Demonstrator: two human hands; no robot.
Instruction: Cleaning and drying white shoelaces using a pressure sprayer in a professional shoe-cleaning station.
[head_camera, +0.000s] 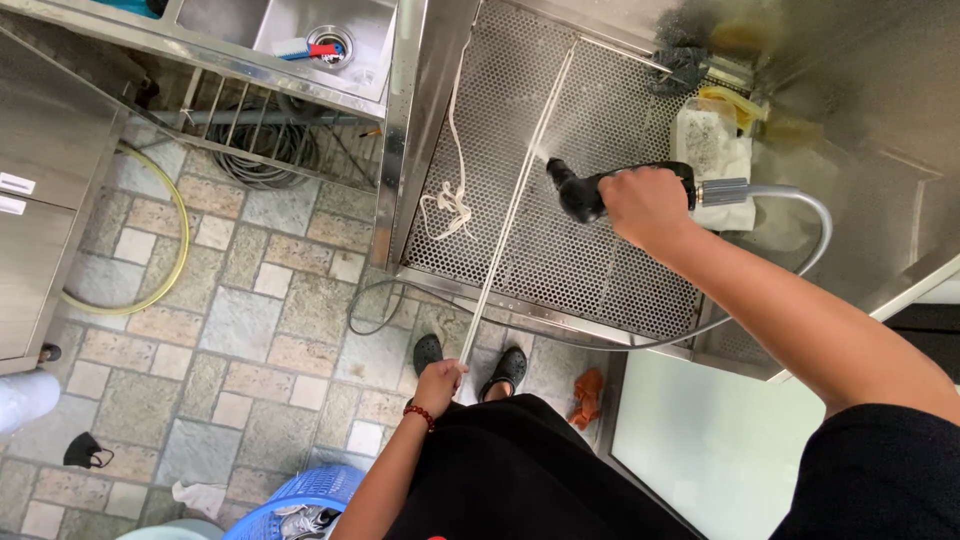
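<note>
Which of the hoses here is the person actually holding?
The grey hose fixed to the black spray nozzle in the right hand. The yellow hose and the dark coiled hose lie untouched.

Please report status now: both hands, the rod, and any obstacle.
Right hand grips black spray gun. Left hand holds white rod at its near end. White cord lies beside rod on perforated tray.

Right hand (648, 205) stretched forward, grip closed; left hand (438, 382) low by the waist, fingers pinched
</note>
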